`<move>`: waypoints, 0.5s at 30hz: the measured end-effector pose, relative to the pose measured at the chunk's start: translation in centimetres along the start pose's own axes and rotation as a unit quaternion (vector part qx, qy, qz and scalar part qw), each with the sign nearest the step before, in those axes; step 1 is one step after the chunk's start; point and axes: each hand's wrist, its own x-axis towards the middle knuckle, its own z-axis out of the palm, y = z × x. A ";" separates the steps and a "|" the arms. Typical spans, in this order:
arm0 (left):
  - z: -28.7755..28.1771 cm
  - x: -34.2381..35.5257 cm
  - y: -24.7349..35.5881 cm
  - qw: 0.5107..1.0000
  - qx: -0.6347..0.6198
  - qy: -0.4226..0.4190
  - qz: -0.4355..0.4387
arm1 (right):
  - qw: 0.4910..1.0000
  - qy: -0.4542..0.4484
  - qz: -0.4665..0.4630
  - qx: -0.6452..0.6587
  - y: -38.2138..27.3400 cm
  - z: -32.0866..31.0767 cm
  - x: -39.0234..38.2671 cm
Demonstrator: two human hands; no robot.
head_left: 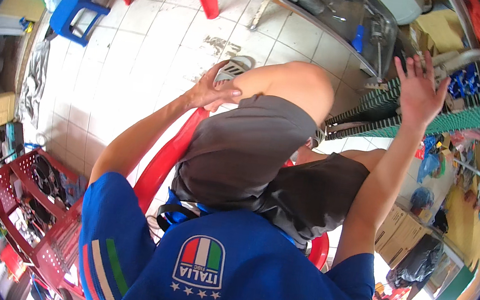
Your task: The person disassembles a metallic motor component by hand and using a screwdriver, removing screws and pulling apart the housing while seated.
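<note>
Green woven frame (459,120) is standing ahead and to the right of the red chair (169,154), where the person is sitting. Over that frame the right hand (419,95) is hovering or resting, contact unclear, its fingers splaying and gripping nothing visible. By the chair's left arm, the left hand (208,92) is overlapping the bare leg (287,82), fingers parting, apparently empty. Farther ahead of the chair, a metal tray (322,24) is holding a blue-handled tool (358,38); a careless right-arm sweep could be snagging the frame's weave or knocking tools.
</note>
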 end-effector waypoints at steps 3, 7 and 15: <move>0.4 1.3 -1.8 0.999 -0.008 0.032 -0.012 | 1.000 0.015 -0.015 0.000 -0.6 0.2 -0.2; -1.0 1.4 -4.5 0.997 0.030 0.060 -0.024 | 0.999 0.009 -0.034 0.001 -0.7 -0.1 -0.7; -10.6 6.6 -3.8 0.971 0.222 0.076 0.046 | 0.952 0.197 -0.086 -0.217 -1.6 1.6 -3.3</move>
